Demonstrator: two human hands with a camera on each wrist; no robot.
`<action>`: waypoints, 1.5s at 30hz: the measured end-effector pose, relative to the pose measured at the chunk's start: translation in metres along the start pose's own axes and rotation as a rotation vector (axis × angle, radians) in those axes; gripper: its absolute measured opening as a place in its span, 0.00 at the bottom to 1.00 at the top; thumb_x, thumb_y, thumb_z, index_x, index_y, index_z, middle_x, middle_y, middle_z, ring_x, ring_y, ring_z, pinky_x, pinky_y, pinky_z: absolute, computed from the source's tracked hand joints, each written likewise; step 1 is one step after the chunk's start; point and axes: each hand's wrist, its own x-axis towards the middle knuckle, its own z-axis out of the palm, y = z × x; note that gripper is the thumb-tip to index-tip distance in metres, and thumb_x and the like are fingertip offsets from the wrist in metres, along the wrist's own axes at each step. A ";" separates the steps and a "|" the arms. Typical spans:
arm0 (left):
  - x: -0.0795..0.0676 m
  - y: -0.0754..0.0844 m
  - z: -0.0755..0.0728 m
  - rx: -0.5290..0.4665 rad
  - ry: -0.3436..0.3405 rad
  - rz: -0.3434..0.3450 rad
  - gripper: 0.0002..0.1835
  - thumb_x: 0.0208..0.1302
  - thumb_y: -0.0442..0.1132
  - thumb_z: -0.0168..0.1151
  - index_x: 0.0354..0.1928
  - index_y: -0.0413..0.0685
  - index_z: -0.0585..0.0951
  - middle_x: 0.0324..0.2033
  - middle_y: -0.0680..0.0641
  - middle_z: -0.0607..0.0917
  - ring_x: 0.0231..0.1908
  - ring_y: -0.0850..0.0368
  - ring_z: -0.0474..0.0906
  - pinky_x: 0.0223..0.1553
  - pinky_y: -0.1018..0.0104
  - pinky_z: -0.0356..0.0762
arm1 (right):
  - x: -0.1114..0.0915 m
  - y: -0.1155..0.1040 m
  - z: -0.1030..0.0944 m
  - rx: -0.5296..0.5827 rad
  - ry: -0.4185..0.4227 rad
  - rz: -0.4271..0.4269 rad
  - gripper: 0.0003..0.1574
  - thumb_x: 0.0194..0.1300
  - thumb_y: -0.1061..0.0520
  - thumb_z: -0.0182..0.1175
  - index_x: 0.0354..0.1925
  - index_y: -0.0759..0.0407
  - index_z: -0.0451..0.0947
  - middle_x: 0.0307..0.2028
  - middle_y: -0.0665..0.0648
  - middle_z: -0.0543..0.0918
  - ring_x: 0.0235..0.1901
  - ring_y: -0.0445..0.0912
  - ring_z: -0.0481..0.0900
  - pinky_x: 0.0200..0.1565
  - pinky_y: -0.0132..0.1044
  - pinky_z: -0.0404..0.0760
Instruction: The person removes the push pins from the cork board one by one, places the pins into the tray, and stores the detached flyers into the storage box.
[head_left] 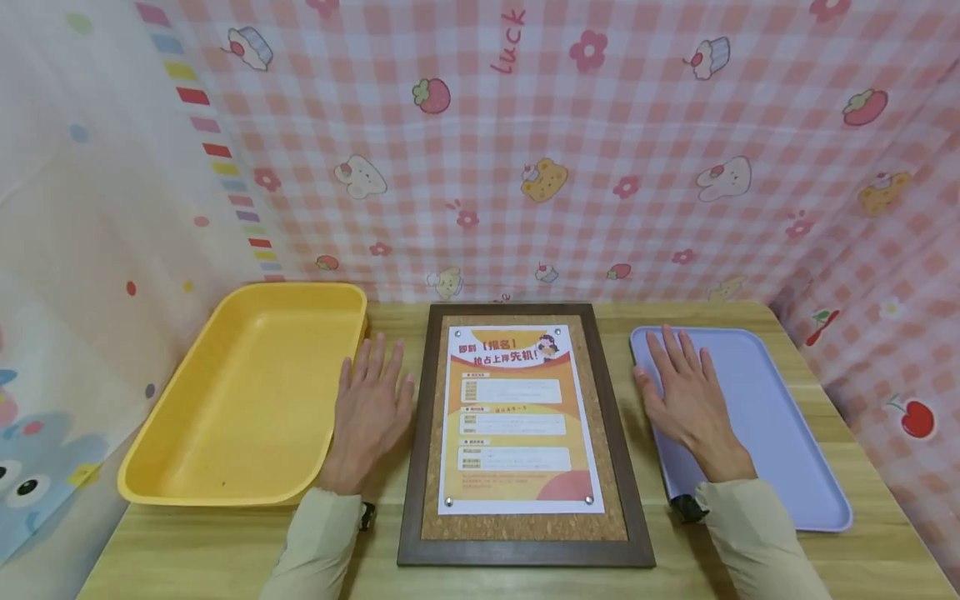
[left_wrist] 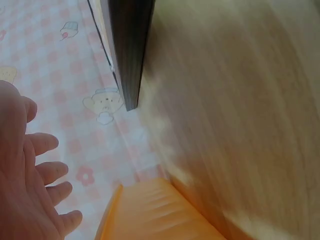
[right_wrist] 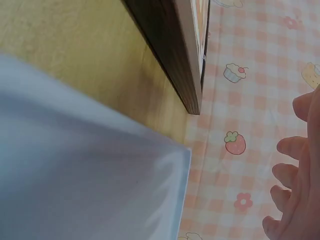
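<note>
A framed cork board [head_left: 525,527] lies between my two hands, with a printed sheet [head_left: 517,492] fixed to it by pins at its corners. My left hand [head_left: 371,417], fingers straight and palm down, is between the yellow tub [head_left: 247,400] and the board. Over the left part of the lilac tray [head_left: 772,442] is my right hand [head_left: 688,396], its fingers straight too. Neither hand holds anything. In the wrist views, the left hand [left_wrist: 30,175] and right hand [right_wrist: 300,185] appear raised above the surface.
Everything stands on a wooden table [head_left: 225,550]. A pink checked cloth [head_left: 480,150] hangs behind it and on the right. On the left is a pale printed curtain [head_left: 90,250]. Dark bands [head_left: 688,508] sit at the wrists.
</note>
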 end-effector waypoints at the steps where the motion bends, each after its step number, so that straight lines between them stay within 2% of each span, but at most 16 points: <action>1: 0.000 0.000 0.000 0.001 0.004 0.006 0.29 0.72 0.53 0.36 0.70 0.48 0.59 0.71 0.41 0.54 0.71 0.43 0.44 0.67 0.43 0.42 | 0.000 0.000 0.000 0.000 0.003 -0.004 0.36 0.73 0.42 0.38 0.72 0.58 0.52 0.72 0.60 0.46 0.71 0.60 0.43 0.67 0.59 0.40; 7: 0.001 -0.001 0.002 -0.001 0.015 0.014 0.29 0.71 0.53 0.38 0.70 0.48 0.62 0.71 0.41 0.55 0.71 0.43 0.46 0.67 0.43 0.44 | 0.005 -0.002 0.004 -0.010 0.003 -0.047 0.36 0.73 0.43 0.40 0.72 0.58 0.52 0.72 0.62 0.48 0.71 0.60 0.41 0.66 0.60 0.42; 11: 0.001 0.000 0.004 -0.009 -0.016 0.028 0.29 0.72 0.53 0.38 0.69 0.47 0.62 0.70 0.40 0.56 0.70 0.41 0.48 0.67 0.42 0.44 | 0.008 -0.004 0.006 -0.016 -0.002 -0.056 0.36 0.72 0.44 0.42 0.71 0.59 0.54 0.71 0.63 0.50 0.71 0.61 0.42 0.65 0.61 0.43; 17: 0.000 0.007 0.005 -0.006 -0.053 0.086 0.28 0.70 0.52 0.43 0.67 0.45 0.66 0.67 0.37 0.62 0.68 0.40 0.52 0.66 0.42 0.48 | 0.012 -0.007 0.009 -0.027 -0.034 -0.068 0.37 0.72 0.44 0.43 0.71 0.60 0.53 0.71 0.64 0.50 0.70 0.62 0.44 0.65 0.61 0.43; 24: 0.003 0.019 0.012 -0.018 -0.186 0.135 0.29 0.71 0.53 0.41 0.70 0.52 0.60 0.69 0.40 0.58 0.70 0.43 0.48 0.66 0.42 0.48 | 0.020 -0.010 0.010 0.061 -0.062 -0.136 0.36 0.72 0.45 0.42 0.70 0.63 0.53 0.70 0.67 0.54 0.69 0.63 0.49 0.64 0.61 0.48; 29: 0.004 0.024 0.017 -0.008 -0.260 0.189 0.29 0.72 0.53 0.41 0.71 0.51 0.59 0.71 0.41 0.55 0.70 0.44 0.48 0.66 0.43 0.48 | 0.028 -0.019 0.013 0.141 -0.115 -0.183 0.37 0.71 0.46 0.45 0.70 0.65 0.53 0.70 0.67 0.53 0.68 0.63 0.51 0.64 0.58 0.50; 37: 0.002 0.030 0.025 -0.102 -0.410 0.244 0.30 0.73 0.55 0.35 0.73 0.55 0.53 0.72 0.43 0.50 0.71 0.46 0.42 0.68 0.44 0.43 | 0.045 -0.027 0.020 0.182 -0.128 -0.214 0.38 0.67 0.53 0.55 0.68 0.67 0.57 0.64 0.71 0.61 0.63 0.65 0.59 0.62 0.61 0.55; 40: 0.003 0.030 0.029 -0.087 -0.436 0.257 0.30 0.73 0.56 0.34 0.73 0.55 0.51 0.72 0.43 0.48 0.72 0.47 0.42 0.68 0.45 0.43 | 0.054 -0.029 0.022 0.216 -0.142 -0.214 0.36 0.66 0.54 0.55 0.67 0.67 0.59 0.59 0.72 0.67 0.58 0.65 0.64 0.58 0.59 0.61; 45: 0.004 0.031 0.035 -0.061 -0.447 0.277 0.31 0.73 0.57 0.33 0.73 0.54 0.51 0.72 0.43 0.48 0.72 0.48 0.41 0.68 0.44 0.43 | 0.068 -0.032 0.026 0.282 -0.218 -0.169 0.34 0.68 0.54 0.54 0.67 0.66 0.60 0.54 0.70 0.71 0.49 0.60 0.72 0.48 0.56 0.71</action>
